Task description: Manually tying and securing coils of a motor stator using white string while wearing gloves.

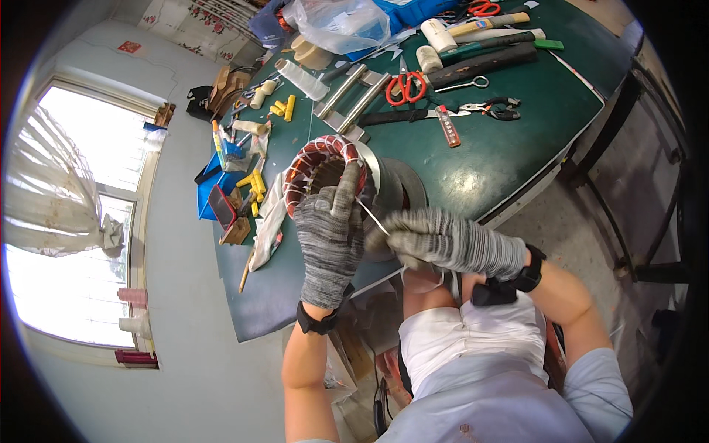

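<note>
A motor stator [410,183] lies on its side at the near edge of the green table, its grey metal body to the right. The ring of reddish-brown windings [297,171] faces left and is bound round with white lacing. My left hand [329,240], in a grey striped glove, grips the near side of this ring, index finger along the coils and other fingertips at the opening. A taut white cord [374,219] runs from the ring to my right hand [452,240]. That gloved hand is closed on the cord, slightly blurred, with its fingertips partly hidden.
Beyond the stator lie metal bars [344,100], red-handled scissors [406,89], pliers [498,109], a red-handled tool [447,127] and mallets [437,35]. A cone of white thread [301,80] and yellow pieces [289,108] sit further left. A dark chair [624,184] stands right.
</note>
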`<state>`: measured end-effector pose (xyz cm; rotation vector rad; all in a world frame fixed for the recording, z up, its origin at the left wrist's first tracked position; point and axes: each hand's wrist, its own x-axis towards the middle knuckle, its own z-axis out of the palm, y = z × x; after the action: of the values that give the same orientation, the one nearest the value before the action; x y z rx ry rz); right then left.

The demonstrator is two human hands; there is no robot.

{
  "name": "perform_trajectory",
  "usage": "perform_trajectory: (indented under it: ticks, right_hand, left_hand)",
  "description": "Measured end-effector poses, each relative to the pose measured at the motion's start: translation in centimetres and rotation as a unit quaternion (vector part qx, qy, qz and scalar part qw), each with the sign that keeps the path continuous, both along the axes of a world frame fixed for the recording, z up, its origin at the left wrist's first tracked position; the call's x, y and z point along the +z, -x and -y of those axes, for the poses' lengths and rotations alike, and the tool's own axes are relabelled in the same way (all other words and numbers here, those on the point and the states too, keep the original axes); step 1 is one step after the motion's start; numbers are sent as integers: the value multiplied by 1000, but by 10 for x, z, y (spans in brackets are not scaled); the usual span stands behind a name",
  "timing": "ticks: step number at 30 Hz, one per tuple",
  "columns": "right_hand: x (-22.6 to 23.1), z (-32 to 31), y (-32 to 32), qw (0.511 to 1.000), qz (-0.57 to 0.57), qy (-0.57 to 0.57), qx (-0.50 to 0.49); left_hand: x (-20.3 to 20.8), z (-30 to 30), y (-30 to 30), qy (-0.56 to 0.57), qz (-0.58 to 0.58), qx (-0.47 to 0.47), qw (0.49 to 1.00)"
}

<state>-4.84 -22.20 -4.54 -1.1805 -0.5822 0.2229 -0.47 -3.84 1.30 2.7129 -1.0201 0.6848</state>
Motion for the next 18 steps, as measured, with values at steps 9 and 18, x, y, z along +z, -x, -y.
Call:
perform_trajectory:
  ticks: [9, 18]
  right_hand:
    - [-46, -34, -13, 671, -289, -613, 300]
    - [6, -16, -21, 981, -139, -134, -27]
  left_hand:
    - [0, 3, -9, -32, 28, 24, 999]
    - [-2, -22, -14, 38, 64, -101, 992]
